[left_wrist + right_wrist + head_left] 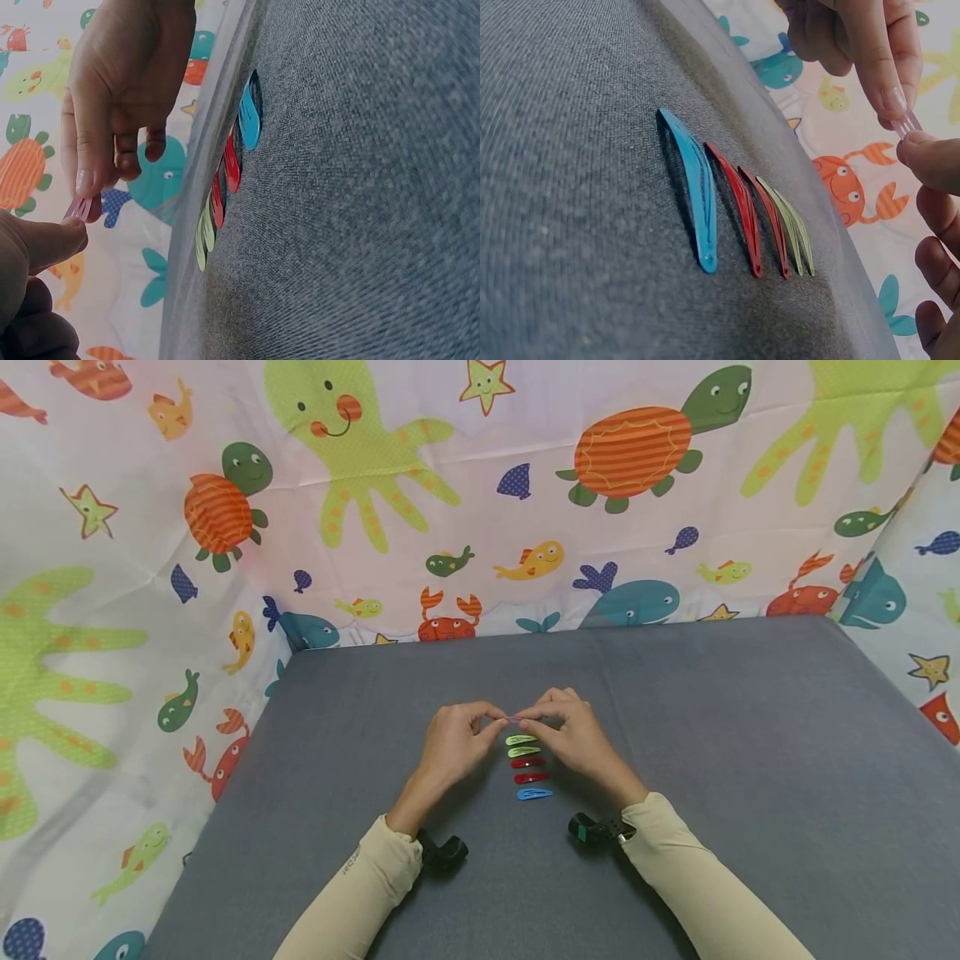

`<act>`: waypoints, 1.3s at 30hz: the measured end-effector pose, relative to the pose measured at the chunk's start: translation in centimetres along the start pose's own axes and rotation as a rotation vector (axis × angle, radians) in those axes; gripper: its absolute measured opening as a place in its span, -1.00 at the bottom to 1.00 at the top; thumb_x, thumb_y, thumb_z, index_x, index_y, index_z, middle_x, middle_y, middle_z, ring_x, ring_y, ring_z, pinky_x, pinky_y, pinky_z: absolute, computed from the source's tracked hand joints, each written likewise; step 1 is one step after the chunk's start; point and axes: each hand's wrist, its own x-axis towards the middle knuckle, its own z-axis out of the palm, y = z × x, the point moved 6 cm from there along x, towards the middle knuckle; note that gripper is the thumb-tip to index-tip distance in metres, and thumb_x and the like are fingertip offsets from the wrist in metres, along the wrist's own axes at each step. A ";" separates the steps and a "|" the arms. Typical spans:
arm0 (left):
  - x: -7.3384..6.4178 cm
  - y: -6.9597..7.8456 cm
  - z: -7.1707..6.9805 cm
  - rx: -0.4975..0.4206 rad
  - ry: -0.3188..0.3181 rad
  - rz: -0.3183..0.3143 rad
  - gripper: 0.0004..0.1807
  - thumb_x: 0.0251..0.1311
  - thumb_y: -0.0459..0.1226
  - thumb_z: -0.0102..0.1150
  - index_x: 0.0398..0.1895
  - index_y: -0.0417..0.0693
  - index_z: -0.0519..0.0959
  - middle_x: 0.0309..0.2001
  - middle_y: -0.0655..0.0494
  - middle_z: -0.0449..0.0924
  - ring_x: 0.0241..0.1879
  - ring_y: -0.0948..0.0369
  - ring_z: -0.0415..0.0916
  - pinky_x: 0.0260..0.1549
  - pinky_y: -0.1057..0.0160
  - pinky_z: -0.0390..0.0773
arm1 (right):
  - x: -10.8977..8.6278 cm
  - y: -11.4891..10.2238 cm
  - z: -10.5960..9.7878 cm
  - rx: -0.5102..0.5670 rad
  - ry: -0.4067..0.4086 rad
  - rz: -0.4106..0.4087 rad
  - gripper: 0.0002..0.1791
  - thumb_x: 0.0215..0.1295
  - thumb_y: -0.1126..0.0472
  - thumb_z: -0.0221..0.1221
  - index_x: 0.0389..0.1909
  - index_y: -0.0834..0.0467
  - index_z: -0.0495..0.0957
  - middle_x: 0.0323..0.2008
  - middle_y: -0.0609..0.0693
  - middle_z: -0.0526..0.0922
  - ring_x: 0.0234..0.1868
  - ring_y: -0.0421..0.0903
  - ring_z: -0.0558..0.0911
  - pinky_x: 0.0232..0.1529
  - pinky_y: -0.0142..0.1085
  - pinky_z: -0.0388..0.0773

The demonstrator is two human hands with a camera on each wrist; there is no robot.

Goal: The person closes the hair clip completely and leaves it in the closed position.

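Note:
A pink hair clip (907,124) is pinched at both ends between my two hands, just above the far end of a column of clips. My left hand (459,739) grips one end with thumb and forefinger, and my right hand (572,733) the other. Below them on the cloth lie two lime green clips (522,745), two red clips (530,770) and one blue clip (534,793), nearest me. Both wrist views show the pink clip partly covered by fingertips. Whether it is snapped open or closed I cannot tell.
Grey cloth (360,710) covers the table. A curtain (510,527) printed with sea animals stands along the back and sides. Black wrist cameras (444,852) hang under both wrists, close to the cloth.

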 end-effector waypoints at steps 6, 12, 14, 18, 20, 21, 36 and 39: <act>0.1 -0.2 0.3 -0.026 -0.017 -0.007 -0.86 0.29 -0.13 0.37 -0.22 0.06 0.81 -0.78 0.26 0.16 -0.77 0.36 0.03 -0.74 0.37 0.02 | 0.1 -0.2 -0.2 0.019 -0.013 0.000 -0.87 0.27 0.23 0.38 -0.20 0.04 0.83 -0.44 -0.09 0.55 -0.27 -0.11 0.36 -0.08 -0.10 0.13; 0.1 -0.1 0.2 -0.063 -0.039 0.034 -0.86 0.30 -0.15 0.36 -0.22 0.04 0.81 -0.78 0.26 0.16 -0.77 0.39 0.01 -0.73 0.38 0.04 | 0.2 -0.3 -0.4 0.058 -0.070 -0.003 -0.87 0.29 0.22 0.36 -0.18 0.04 0.83 -0.43 -0.08 0.56 -0.31 -0.09 0.35 -0.20 -0.21 0.24; 0.1 0.0 0.1 -0.086 -0.058 0.052 -0.87 0.30 -0.16 0.36 -0.22 0.03 0.80 -0.78 0.26 0.16 -0.77 0.39 0.02 -0.73 0.38 0.05 | 0.2 -0.4 -0.6 0.084 -0.098 -0.008 -0.86 0.29 0.24 0.36 -0.18 0.05 0.83 -0.43 -0.07 0.57 -0.30 -0.05 0.36 -0.22 -0.22 0.27; 0.1 0.3 -0.1 -0.146 -0.102 0.081 -0.90 0.30 -0.19 0.35 -0.23 0.04 0.79 -0.78 0.25 0.15 -0.76 0.39 0.02 -0.72 0.38 0.07 | 0.3 -0.7 -0.8 0.133 -0.146 -0.027 -0.86 0.28 0.29 0.35 -0.18 0.10 0.82 -0.43 -0.03 0.55 -0.30 0.01 0.36 -0.21 -0.14 0.29; 0.0 0.3 -0.2 -0.179 -0.127 0.086 -0.90 0.31 -0.20 0.34 -0.24 0.05 0.80 -0.78 0.26 0.15 -0.76 0.40 0.01 -0.71 0.38 0.08 | 0.3 -0.8 -1.0 0.154 -0.168 -0.041 -0.86 0.28 0.31 0.35 -0.19 0.12 0.82 -0.44 -0.02 0.55 -0.30 0.06 0.36 -0.21 -0.10 0.28; 0.1 0.4 -0.2 -0.197 -0.140 0.087 -0.90 0.31 -0.20 0.34 -0.24 0.04 0.80 -0.78 0.25 0.15 -0.76 0.41 0.01 -0.71 0.38 0.08 | 0.4 -0.8 -1.0 0.165 -0.178 -0.047 -0.86 0.28 0.32 0.35 -0.19 0.13 0.82 -0.44 -0.02 0.54 -0.30 0.06 0.36 -0.21 -0.08 0.28; 0.0 0.2 -0.3 -0.259 -0.235 0.064 -0.89 0.31 -0.21 0.34 -0.25 0.03 0.81 -0.78 0.27 0.12 -0.74 0.34 -0.02 -0.71 0.36 0.06 | 0.4 -1.1 -1.0 0.188 -0.236 -0.076 -0.89 0.27 0.33 0.36 -0.23 0.16 0.82 -0.47 -0.08 0.54 -0.30 -0.05 0.38 -0.20 -0.22 0.28; 0.0 0.3 -0.3 -0.267 -0.244 0.063 -0.89 0.31 -0.21 0.34 -0.26 0.01 0.81 -0.77 0.27 0.11 -0.73 0.34 -0.03 -0.71 0.36 0.05 | 0.4 -1.2 -1.0 0.203 -0.248 -0.079 -0.89 0.27 0.33 0.35 -0.23 0.18 0.82 -0.48 -0.07 0.54 -0.31 -0.06 0.38 -0.21 -0.18 0.29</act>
